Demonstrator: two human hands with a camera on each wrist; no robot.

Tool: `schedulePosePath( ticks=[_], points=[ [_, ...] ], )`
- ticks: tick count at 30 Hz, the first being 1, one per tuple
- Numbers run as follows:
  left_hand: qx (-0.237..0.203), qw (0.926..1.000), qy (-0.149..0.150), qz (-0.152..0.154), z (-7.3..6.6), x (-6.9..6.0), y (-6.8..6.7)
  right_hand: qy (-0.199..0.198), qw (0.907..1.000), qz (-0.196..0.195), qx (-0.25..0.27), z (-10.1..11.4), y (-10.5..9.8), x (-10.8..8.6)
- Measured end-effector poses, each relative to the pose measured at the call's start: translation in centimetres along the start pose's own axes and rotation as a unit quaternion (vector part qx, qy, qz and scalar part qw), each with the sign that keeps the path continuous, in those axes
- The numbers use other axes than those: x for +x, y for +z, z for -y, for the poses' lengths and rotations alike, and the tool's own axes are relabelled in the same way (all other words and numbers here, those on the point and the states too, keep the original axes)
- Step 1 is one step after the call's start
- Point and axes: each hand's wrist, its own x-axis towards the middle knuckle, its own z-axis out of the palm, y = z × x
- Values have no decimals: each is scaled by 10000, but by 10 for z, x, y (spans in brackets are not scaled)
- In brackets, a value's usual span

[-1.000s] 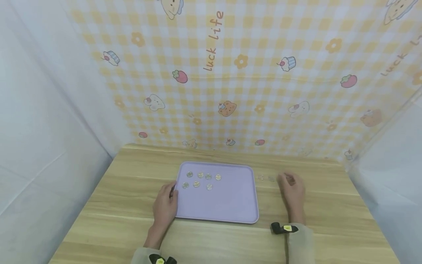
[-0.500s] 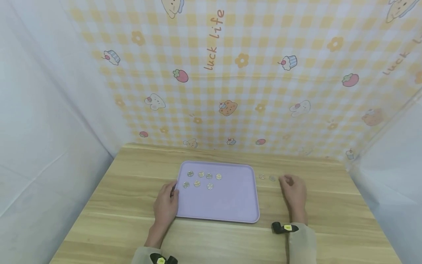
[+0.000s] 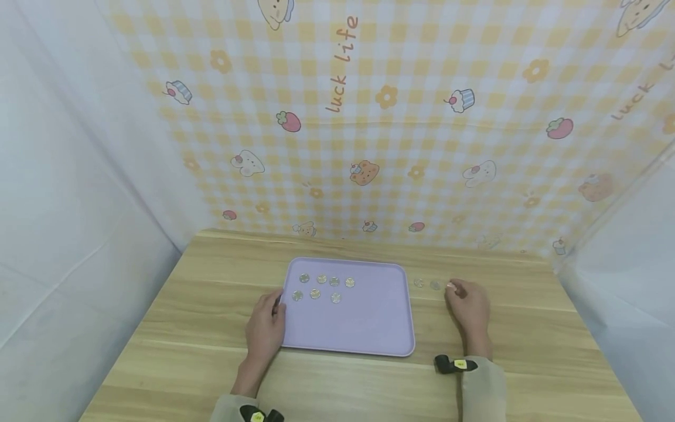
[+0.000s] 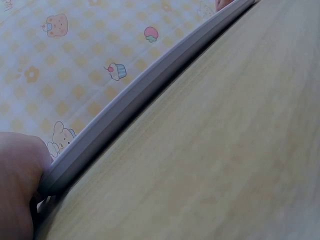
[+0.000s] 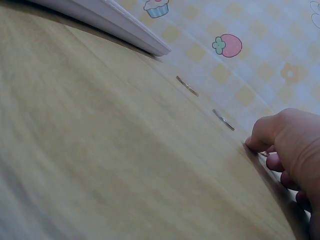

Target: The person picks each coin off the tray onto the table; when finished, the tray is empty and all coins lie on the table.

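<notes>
A lilac tray (image 3: 364, 322) lies on the wooden table, with several coins in two rows; one is a coin (image 3: 336, 298). My left hand (image 3: 265, 329) grips its left edge; the left wrist view shows this hand (image 4: 20, 182) at the near end of the tray's side (image 4: 115, 110). Right of the tray lie two coins, one nearer (image 3: 418, 283) and one farther (image 3: 435, 285). My right hand (image 3: 470, 308) is beside them, thumb and finger pinching a shiny coin (image 3: 451, 286). In the right wrist view, the right hand (image 5: 295, 147) has its fingertips down at the table, mostly hiding that coin.
The wooden table (image 3: 200, 316) reaches back to a yellow checked cloth (image 3: 316, 146) with printed figures. White cloth walls (image 3: 79, 193) stand at both sides. Dark wrist devices, such as the one on the right sleeve (image 3: 454, 364), are strapped at both wrists.
A coin now shows at my right fingertips, where none was plain before. The right hand has barely shifted, and the left hand, tray and other coins keep their places.
</notes>
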Motion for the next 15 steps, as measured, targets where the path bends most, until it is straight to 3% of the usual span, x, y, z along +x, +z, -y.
schedulePosePath(
  ticks=[9,15],
  points=[
    [26,10000,38,-58,-1,0,0,-45,10000,-42,26,-2,2,1],
    [8,10000,40,-75,-1,0,0,216,9994,-126,238,-4,4,0]
  ],
)
